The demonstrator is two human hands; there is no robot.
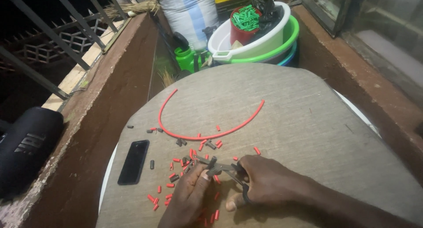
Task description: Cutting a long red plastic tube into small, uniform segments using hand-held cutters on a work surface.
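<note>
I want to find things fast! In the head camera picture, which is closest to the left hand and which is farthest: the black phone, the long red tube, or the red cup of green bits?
From the left hand:
1. Black phone, flat on the table to its left.
2. Long red tube, curved across the table's middle.
3. Red cup of green bits, in the white basin beyond the table.

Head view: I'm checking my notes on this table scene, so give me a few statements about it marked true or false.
1. The right hand holds scissors. True.
2. The long red tube lies straight. False: it curves in an arc on the table.
3. A black phone lies left of the hands. True.
4. The small cut pieces are all green. False: they are red and dark.
5. The left hand rests on the phone. False: it is by the scissors, apart from the phone.
</note>
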